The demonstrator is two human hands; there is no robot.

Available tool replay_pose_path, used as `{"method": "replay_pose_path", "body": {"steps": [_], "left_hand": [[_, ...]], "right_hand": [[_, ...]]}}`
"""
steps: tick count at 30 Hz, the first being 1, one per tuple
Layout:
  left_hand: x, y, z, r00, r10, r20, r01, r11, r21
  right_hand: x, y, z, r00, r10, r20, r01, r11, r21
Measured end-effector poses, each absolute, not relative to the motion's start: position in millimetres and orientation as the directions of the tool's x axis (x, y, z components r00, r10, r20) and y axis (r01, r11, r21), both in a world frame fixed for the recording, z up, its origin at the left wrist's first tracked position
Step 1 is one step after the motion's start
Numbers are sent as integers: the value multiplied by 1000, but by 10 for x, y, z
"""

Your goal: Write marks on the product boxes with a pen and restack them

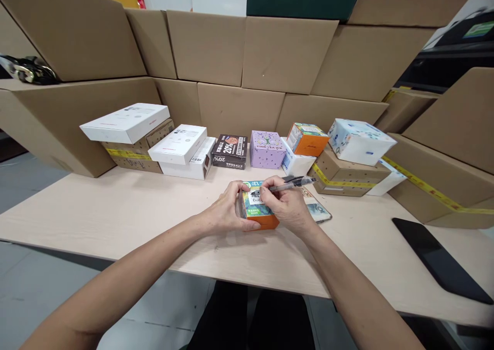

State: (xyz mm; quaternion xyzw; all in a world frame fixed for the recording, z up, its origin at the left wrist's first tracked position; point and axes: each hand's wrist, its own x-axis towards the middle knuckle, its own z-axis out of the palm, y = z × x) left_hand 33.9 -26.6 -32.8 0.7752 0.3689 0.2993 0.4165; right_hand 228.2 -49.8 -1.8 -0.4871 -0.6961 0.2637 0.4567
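Left hand (226, 208): closed around the left end of a small orange box (258, 211), thumb along the near side, fingers over the far edge.
Right hand (287, 206): pinching a pen (290, 184) over that same box, so the hands are pretty close together. Pen tip's at the white patch on top; can't really tell if it's touching.
Small orange box: lying on the counter (154, 211) near the front edge, colourful printed face up.
Flat printed thing (320, 212): just right of the box, partly hidden behind the right hand.
Back row, left: white boxes (179, 143), one pile topping a brown carton with yellow tape (135, 154).
Back row, middle: dark box (230, 152), then a purple one (267, 152).
Back row, right: another orange box (309, 143) up on a white one (295, 160), plus a white-and-blue pack (360, 143) on a brown taped carton (345, 172).
Far right: black slab (440, 260), tablet-looking.
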Motion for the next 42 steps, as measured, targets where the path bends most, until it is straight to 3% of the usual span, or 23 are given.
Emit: {"method": "replay_pose_path", "body": {"steps": [13, 16, 22, 24, 26, 29, 31, 35, 42], "left_hand": [[340, -273, -312, 539, 827, 159, 308, -369, 877], [347, -289, -275, 545, 826, 143, 294, -348, 890], [339, -298, -237, 519, 841, 152, 360, -376, 854], [328, -294, -229, 499, 852, 159, 375, -378, 846], [320, -286, -213, 443, 885, 145, 385, -333, 861], [312, -260, -185, 306, 942, 139, 360, -250, 899], [309, -237, -177, 222, 961, 164, 362, -238, 901], [308, -198, -204, 182, 958, 223, 387, -278, 879], [293, -157, -308, 272, 927, 260, 356, -348, 867]], "right_hand": [[2290, -504, -2, -131, 919, 372, 433, 390, -813], [2280, -502, -6, -85, 932, 353, 314, 361, -878], [2414, -379, -2, 197, 933, 302, 45, 299, -953], [2521, -327, -3, 229, 934, 275, 122, 253, -960], [2618, -296, -12, 181, 956, 230, 362, 152, -920], [2684, -285, -44, 30, 990, 135, 760, 65, -647], [2671, -290, -76, -49, 997, 59, 883, 71, -465], [2601, -308, -133, -88, 996, -33, 942, 72, -327], [2659, -315, -69, -29, 999, -28, 959, 19, -283]]}}
